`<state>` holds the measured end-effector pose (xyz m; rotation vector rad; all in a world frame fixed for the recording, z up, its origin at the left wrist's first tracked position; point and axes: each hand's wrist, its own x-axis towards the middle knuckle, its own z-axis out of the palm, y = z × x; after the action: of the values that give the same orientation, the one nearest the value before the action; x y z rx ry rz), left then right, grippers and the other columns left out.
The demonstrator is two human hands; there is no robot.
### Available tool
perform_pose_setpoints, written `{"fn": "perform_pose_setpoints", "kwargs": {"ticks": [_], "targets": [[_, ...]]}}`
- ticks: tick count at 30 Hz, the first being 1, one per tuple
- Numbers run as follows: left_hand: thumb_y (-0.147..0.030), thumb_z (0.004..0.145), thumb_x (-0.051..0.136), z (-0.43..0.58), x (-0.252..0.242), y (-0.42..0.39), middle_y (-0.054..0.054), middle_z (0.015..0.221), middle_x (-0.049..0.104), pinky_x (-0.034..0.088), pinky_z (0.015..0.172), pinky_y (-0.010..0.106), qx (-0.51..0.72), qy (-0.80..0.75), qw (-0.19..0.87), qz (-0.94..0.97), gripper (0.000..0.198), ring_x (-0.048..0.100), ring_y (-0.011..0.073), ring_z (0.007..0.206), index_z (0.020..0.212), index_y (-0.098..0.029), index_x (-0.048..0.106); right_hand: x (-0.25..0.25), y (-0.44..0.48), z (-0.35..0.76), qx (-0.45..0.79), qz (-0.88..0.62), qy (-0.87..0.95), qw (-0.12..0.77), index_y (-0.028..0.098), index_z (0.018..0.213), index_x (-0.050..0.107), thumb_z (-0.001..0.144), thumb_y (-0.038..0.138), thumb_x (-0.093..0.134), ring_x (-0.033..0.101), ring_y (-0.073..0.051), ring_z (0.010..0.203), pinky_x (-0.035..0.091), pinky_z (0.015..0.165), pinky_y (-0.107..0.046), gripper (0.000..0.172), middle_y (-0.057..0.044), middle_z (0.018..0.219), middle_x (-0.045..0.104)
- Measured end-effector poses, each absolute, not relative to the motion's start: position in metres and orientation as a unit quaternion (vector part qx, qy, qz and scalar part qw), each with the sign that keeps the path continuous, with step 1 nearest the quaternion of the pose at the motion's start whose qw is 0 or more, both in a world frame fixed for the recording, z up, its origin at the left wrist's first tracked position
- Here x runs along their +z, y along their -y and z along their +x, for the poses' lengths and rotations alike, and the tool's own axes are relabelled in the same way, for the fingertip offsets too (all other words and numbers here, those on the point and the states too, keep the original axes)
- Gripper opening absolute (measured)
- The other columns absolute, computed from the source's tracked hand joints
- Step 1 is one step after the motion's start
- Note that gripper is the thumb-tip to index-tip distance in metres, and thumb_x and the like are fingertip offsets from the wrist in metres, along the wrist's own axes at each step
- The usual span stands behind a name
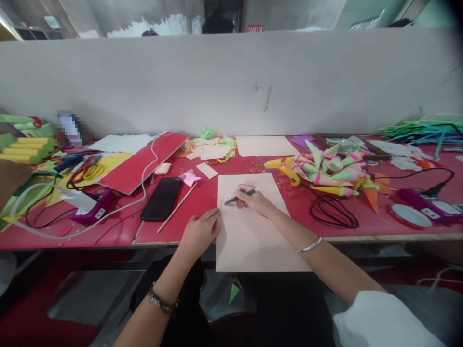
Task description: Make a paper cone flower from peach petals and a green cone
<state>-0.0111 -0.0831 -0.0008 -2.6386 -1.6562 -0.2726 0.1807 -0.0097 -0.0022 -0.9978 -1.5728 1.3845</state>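
Note:
A large cream sheet of paper [249, 246] lies in front of me, its lower end hanging past the table's front edge. My right hand [248, 198] is closed around a dark pen [230, 200], whose tip points left, at or just above the upper part of the sheet. Along the sheet's left edge rests my left hand [202, 231], fingers stretched toward the paper and touching its border. Any marks on the paper are too faint to make out.
Left of the sheet are a black phone [161, 198], a thin wooden stick [177, 207] and a red board [144, 164]. To the right lie a yellow glue gun [285, 166], rolled green-and-pink paper cones [333, 166] and a coiled black cable [334, 212]. A grey partition [181, 86] stands behind.

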Motion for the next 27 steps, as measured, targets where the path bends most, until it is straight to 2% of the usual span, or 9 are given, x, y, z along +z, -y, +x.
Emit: {"fn": "perform_pose_setpoints", "kwargs": {"ticks": [3,8,13,18,23,27], "targets": [[-0.021,0.083,0.036,-0.011,0.0,0.083,0.005,0.115,0.055,0.044,0.072,0.028,-0.081,0.53,0.015,-0.844,0.03,0.059,0.0159,0.084,0.109,-0.019,0.051,0.0,0.013,0.182,0.578,-0.374,0.628,0.363,0.017,0.06,0.045,0.073,0.041,0.053,0.048,-0.007,0.046,0.037,0.045,-0.019,0.029,0.002,0.054,0.057],[-0.025,0.084,0.037,-0.012,0.001,0.084,0.005,0.111,0.054,0.042,0.068,0.028,-0.07,0.537,0.042,-0.84,0.028,0.059,0.0139,0.073,0.108,-0.021,0.051,-0.002,0.014,0.181,0.579,-0.365,0.621,0.381,0.017,0.065,0.045,0.076,0.039,0.051,0.046,-0.005,0.047,0.033,0.045,-0.017,0.024,0.003,0.057,0.056],[-0.028,0.084,0.037,-0.012,0.001,0.084,0.005,0.11,0.054,0.041,0.066,0.028,-0.071,0.541,0.042,-0.837,0.027,0.059,0.0135,0.072,0.105,-0.022,0.052,0.0,0.022,0.185,0.607,-0.35,0.631,0.332,0.017,0.058,0.043,0.076,0.037,0.051,0.046,-0.007,0.044,0.035,0.043,-0.018,0.028,0.003,0.051,0.053],[-0.028,0.084,0.036,-0.011,0.001,0.084,0.004,0.107,0.055,0.041,0.066,0.027,-0.071,0.547,0.043,-0.833,0.027,0.058,0.0121,0.068,0.105,-0.023,0.053,0.003,0.026,0.186,0.595,-0.356,0.63,0.35,0.017,0.063,0.045,0.077,0.036,0.049,0.045,-0.005,0.045,0.029,0.04,-0.015,0.025,0.003,0.055,0.055],[-0.028,0.084,0.036,-0.011,0.002,0.084,0.004,0.105,0.056,0.04,0.066,0.027,-0.077,0.541,0.048,-0.836,0.027,0.058,0.0126,0.07,0.104,-0.022,0.054,0.004,0.029,0.189,0.605,-0.35,0.641,0.319,0.015,0.055,0.045,0.076,0.034,0.05,0.044,-0.006,0.042,0.03,0.039,-0.016,0.029,0.003,0.048,0.05],[-0.029,0.084,0.035,-0.011,0.002,0.084,0.004,0.104,0.056,0.04,0.065,0.027,-0.078,0.543,0.053,-0.835,0.027,0.058,0.0129,0.07,0.102,-0.022,0.055,0.004,0.032,0.191,0.606,-0.347,0.641,0.319,0.016,0.058,0.046,0.078,0.034,0.048,0.046,-0.006,0.044,0.032,0.041,-0.016,0.028,0.003,0.05,0.051]]}}
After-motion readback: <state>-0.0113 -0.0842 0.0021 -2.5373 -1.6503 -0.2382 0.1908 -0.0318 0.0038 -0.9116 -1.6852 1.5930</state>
